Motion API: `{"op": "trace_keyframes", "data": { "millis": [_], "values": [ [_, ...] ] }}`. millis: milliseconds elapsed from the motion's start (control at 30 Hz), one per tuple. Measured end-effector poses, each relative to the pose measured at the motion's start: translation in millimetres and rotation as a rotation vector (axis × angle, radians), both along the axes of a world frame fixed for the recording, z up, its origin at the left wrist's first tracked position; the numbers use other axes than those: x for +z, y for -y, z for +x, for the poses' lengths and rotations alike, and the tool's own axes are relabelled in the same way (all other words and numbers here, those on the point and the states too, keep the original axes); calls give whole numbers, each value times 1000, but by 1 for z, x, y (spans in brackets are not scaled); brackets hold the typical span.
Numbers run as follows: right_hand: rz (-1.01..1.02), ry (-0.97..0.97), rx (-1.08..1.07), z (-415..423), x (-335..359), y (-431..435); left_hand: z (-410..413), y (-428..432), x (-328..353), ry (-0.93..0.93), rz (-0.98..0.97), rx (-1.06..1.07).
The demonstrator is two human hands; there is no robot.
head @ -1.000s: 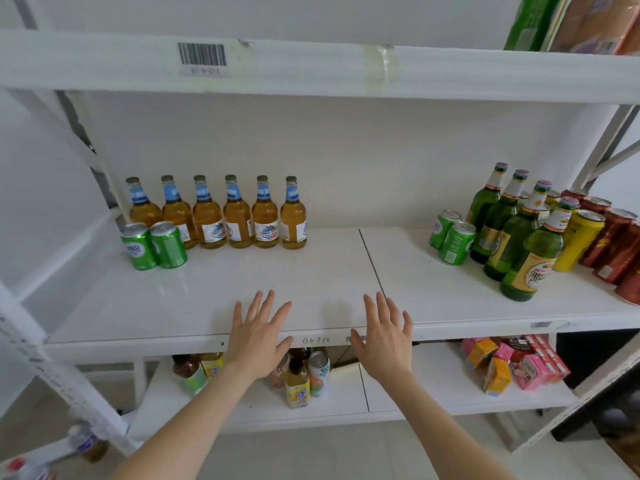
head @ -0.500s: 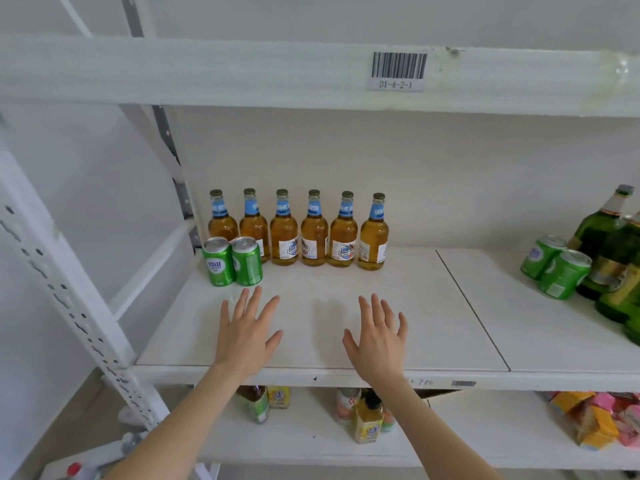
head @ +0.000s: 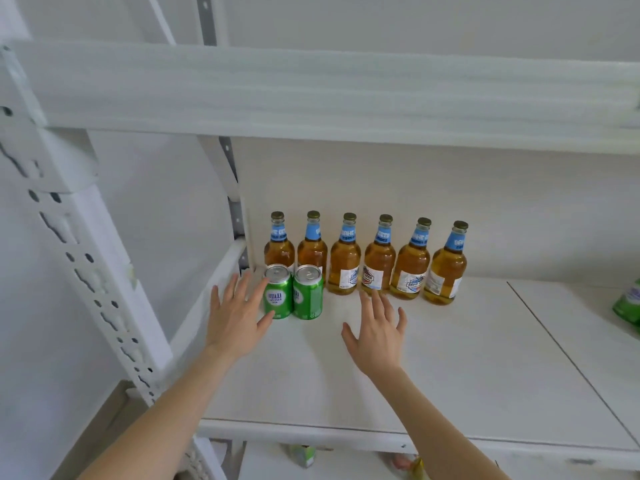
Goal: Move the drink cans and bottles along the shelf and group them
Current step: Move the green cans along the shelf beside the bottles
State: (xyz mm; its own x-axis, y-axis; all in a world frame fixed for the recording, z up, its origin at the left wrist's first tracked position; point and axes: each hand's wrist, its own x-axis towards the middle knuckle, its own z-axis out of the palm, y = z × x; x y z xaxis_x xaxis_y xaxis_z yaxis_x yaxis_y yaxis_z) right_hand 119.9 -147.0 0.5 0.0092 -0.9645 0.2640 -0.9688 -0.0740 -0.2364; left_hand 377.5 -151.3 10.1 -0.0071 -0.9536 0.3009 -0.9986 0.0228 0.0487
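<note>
Head view: left hand (head: 235,320) is flat and wide open, fingers straight and spread, gripping nothing. First green can (head: 277,293) stands upright just right of its index finger, and the thumb tip overlaps the can's foot. Probably touching, but this angle doesn't confirm it. Second green can (head: 308,292) stands upright against the first, on the side away from the left fingers and left of the right thumb.

Right hand (head: 377,336) is also open, fingers splayed, palm down over the shelf board (head: 467,375), nothing held. Six amber bottles (head: 379,258) with blue neck labels stand upright in a row along the back wall, beyond both sets of fingertips. The two leftmost sit directly behind the cans. The right middle fingertip reaches the base of the fourth bottle from the left; can't tell if there is contact. The last two bottles are beyond and right of the right little finger.

Blurred green can (head: 628,303), cropped by the frame edge, sits well right of the right hand. Upper shelf beam (head: 311,88) runs across above everything. Perforated upright post (head: 86,271) is left of the left hand.
</note>
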Motion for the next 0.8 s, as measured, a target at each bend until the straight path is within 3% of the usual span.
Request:
{"op": "trace_keyframes", "data": {
  "millis": [300,400,533,667,800],
  "values": [
    [67,81,9,61,-7,46,10,49,-9,-192,119,-40],
    [116,153,16,71,-13,58,8,62,-19,-383,187,-58],
    [213,464,45,79,-18,73,3,68,-20,-731,187,-120],
    [302,825,91,80,-15,84,0,72,-22,-934,174,-131],
    [365,980,108,78,-17,89,-1,78,-24,-1099,219,-92]
  ]
}}
